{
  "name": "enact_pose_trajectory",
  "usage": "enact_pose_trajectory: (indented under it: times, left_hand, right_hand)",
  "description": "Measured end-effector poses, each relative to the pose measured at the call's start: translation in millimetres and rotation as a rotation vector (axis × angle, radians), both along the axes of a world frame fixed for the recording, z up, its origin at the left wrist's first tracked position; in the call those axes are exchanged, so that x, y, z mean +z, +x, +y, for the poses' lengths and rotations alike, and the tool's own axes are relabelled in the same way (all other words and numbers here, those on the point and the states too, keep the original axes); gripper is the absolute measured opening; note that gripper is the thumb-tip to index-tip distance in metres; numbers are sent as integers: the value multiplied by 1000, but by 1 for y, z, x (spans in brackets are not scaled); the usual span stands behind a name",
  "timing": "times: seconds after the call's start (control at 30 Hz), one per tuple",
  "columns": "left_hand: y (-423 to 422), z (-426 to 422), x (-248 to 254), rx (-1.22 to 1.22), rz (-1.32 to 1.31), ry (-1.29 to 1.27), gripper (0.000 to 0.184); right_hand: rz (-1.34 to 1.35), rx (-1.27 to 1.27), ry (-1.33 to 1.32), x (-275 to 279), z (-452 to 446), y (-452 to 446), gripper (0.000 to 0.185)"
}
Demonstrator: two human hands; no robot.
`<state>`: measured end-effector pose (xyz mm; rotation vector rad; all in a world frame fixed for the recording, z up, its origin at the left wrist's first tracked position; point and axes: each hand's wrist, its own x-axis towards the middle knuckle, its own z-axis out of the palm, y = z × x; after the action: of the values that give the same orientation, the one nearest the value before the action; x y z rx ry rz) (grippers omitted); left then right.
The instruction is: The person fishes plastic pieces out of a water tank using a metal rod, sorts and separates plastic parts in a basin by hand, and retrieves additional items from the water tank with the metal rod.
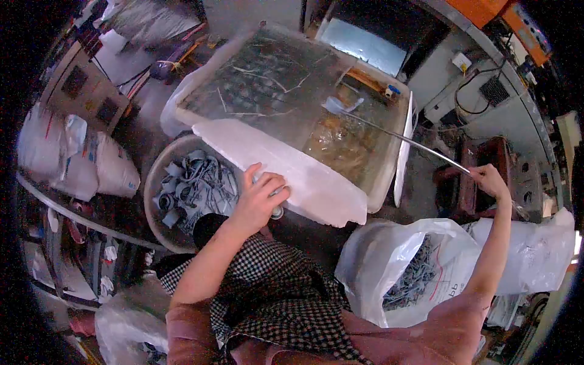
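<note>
In my right hand (490,180) is the end of a long metal rod (420,145), gripped with closed fingers. The rod slants leftward over a large water tub (389,182), and a pale, blurred head (342,106) at its far end is at the brownish water (331,143). My left hand (261,196) has its fingers curled at the near edge of a white panel (298,173) along the tub's front. A small greyish thing shows under those fingers, mostly hidden, and I cannot tell what it is.
A round bin (155,213) of grey plastic-looking scraps stands left. At the right is a white sack (365,261) holding small grey pieces (417,274). More filled bags (115,167) sit at far left. A blue valve (392,91) is at the tub's back right.
</note>
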<state>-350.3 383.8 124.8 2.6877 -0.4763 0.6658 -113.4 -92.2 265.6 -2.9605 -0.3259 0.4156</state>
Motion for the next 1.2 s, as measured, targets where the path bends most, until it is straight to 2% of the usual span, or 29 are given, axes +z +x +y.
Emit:
enact_pose_trajectory:
  times: [0.07,0.13,0.17,0.23,0.3,0.37,0.43,0.5,0.57,0.63,0.73,0.77,0.83,0.9,0.93,0.97,1.03,1.13,1.2]
  left_hand:
    - [0,-2,4,5,2,3,18]
    - [-1,-3,5,18,8,3,18]
    - [-1,-3,3,4,0,6,18]
    - [0,-3,3,-10,-10,8,17]
    - [0,-3,4,-8,4,22,18]
    - [-1,-2,4,-8,1,3,18]
    - [-2,-2,1,-7,-1,-17,19]
    - [0,-1,-3,-16,4,-3,19]
    - [1,-3,-5,-14,20,0,19]
    - [1,-2,-8,-6,35,3,19]
    - [3,1,-9,-19,44,0,20]
    - [3,2,-9,-28,21,-30,19]
    - [4,4,-11,-27,-4,-63,18]
    - [3,9,-15,-28,58,-18,18]
    - [3,10,-17,-16,57,-20,18]
    - [3,11,-16,-28,36,-73,17]
    - [5,13,-16,-29,13,-130,17]
    - [5,18,-21,-47,31,-160,18]
    - [6,19,-25,-54,50,-156,18]
  right_hand:
    - [-7,-45,-3,2,2,7,21]
    - [-215,145,13,-12,-1,21,23]
    - [-216,148,13,-17,4,29,23]
    - [-32,81,-17,-26,17,44,25]
    - [-11,109,-46,-38,22,53,25]
    - [72,-6,-18,-54,27,60,25]
    - [104,12,20,-84,19,72,25]
    - [157,-15,189,-99,26,66,26]
    - [343,-184,169,-108,41,63,25]
    - [200,31,178,-151,38,74,26]
    - [301,-34,248,-159,77,63,28]
    - [216,136,140,-199,62,90,27]
    - [176,151,187,-223,78,96,28]
    - [276,95,199,-228,101,96,28]
    - [210,146,218,-234,111,93,29]
    - [132,241,341,-265,109,104,31]
    - [237,159,218,-269,137,106,31]
    - [114,247,185,-343,152,134,29]
    - [113,248,279,-330,185,123,29]
